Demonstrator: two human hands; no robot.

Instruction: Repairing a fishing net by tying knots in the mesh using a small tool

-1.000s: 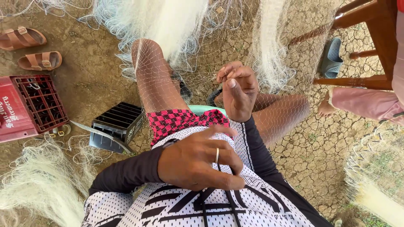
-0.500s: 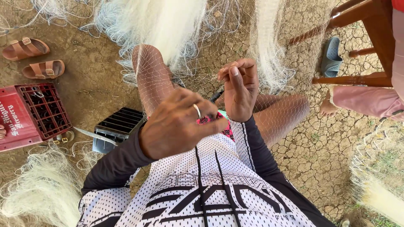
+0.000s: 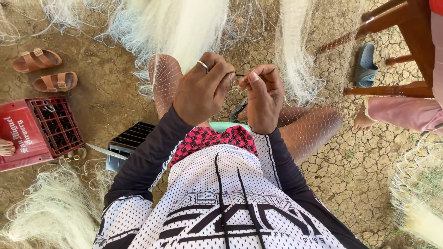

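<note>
While both hands meet in front of the chest, the left hand pinches a short dark strand between thumb and forefinger, and the right hand pinches its other end, fingertips nearly touching. Strand sits in the small gap between the two pinches, long axis roughly horizontal, running from left fingertips to right. Looks like it's held taut at both ends so the mesh can be worked close to the eyes, though whether it's twine or a thin tool I can't tell, too small. Fine white fishing net hangs just beyond the knuckles and drapes down over both knees below the hands, probably to keep the working section tensioned and within reach. Ring on the left hand. Off to the left of the left hand, well apart: red crate, dark slatted box, pair of brown sandals. Right of the right hand: wooden chair, blue sandal, another person's leg in pink trousers.
</note>
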